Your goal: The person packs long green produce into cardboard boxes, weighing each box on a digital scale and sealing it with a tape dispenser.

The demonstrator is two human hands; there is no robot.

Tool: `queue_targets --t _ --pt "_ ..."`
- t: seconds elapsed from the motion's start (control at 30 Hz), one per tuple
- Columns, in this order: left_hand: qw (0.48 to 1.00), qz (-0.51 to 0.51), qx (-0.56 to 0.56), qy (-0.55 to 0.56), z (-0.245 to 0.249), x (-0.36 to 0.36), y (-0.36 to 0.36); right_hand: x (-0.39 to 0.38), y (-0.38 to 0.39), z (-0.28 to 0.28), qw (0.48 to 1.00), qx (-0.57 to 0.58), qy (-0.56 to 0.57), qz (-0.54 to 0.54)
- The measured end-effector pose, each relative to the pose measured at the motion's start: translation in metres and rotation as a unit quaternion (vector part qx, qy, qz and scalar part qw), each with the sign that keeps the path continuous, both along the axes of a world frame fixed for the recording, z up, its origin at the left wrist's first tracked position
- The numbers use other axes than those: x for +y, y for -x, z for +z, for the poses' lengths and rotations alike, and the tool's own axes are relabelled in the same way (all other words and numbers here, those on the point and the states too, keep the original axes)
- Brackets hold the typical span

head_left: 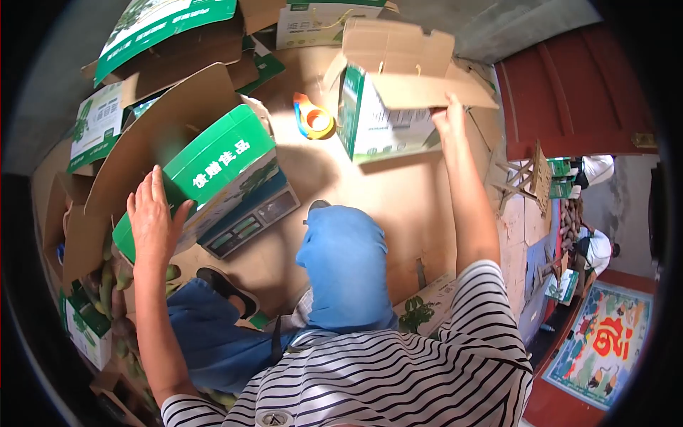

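Note:
My left hand [156, 217] lies with spread fingers on the green flap [213, 160] of an open cardboard box at the left. Brown flaps of that box stand up behind the green one. At the upper right, my right hand [448, 117] has its fingers closed at the edge of a brown flap [413, 92] on a white and green box [388, 132]. An orange tape dispenser [314, 119] with a roll of tape lies on the floor between the two boxes.
More open boxes [171, 35] are stacked at the upper left. Long green-brown produce [107, 288] lies at the lower left. A wooden stool [523, 178] stands right, near a red door [580, 89]. Beyond the doorway are another person [596, 250] and a colourful mat [603, 345].

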State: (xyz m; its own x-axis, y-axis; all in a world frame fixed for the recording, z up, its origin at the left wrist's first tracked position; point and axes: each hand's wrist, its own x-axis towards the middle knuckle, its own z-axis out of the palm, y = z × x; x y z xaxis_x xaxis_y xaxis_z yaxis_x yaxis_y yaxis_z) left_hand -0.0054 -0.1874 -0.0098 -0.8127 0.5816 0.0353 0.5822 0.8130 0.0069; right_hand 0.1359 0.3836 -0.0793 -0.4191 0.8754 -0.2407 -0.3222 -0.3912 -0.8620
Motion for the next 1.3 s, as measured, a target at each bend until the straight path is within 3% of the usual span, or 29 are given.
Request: queue_targets --t 0.17,0.27,0.43,0.57,0.7,0.8,0.87,0.93,1.0,1.1,1.3 --pt "1.0 -0.006 -0.003 -0.031 0.005 -0.007 0.002 0.032 0.081 0.002 0.979 0.183 0.057 0.068" --pt "0.998 0.002 0.016 -0.068 0.013 -0.013 0.007 0.02 0.118 -0.014 0.984 0.147 0.092 0.046" --pt "0.998 0.036 -0.028 -0.053 0.02 -0.033 0.016 -0.032 0.143 -0.045 0.969 -0.01 0.212 0.127" --pt "0.997 0.044 -0.051 -0.046 0.023 -0.042 0.017 -0.076 0.133 -0.046 0.959 -0.079 0.127 0.24" --pt "0.997 0.042 -0.022 -0.052 0.021 -0.054 0.016 -0.131 0.104 -0.016 0.914 -0.127 -0.009 0.384" --pt "0.997 0.047 0.022 -0.06 0.018 -0.067 0.019 -0.162 0.089 -0.007 0.854 -0.198 -0.159 0.454" --pt "0.994 0.05 0.049 -0.084 0.02 -0.074 0.02 -0.17 0.083 -0.025 0.784 -0.264 -0.284 0.485" --pt "0.99 0.064 0.07 -0.103 0.026 -0.08 0.019 -0.15 0.084 -0.082 0.704 -0.302 -0.406 0.498" --pt "0.98 0.055 0.125 -0.144 0.027 -0.086 0.02 -0.143 0.082 -0.138 0.645 -0.369 -0.512 0.431" --pt "0.977 0.093 0.126 -0.145 0.025 -0.096 0.02 -0.17 0.085 -0.156 0.544 -0.484 -0.556 0.402" --pt "0.976 0.14 0.057 -0.158 0.033 -0.103 0.017 -0.184 0.12 -0.2 0.483 -0.51 -0.547 0.455"
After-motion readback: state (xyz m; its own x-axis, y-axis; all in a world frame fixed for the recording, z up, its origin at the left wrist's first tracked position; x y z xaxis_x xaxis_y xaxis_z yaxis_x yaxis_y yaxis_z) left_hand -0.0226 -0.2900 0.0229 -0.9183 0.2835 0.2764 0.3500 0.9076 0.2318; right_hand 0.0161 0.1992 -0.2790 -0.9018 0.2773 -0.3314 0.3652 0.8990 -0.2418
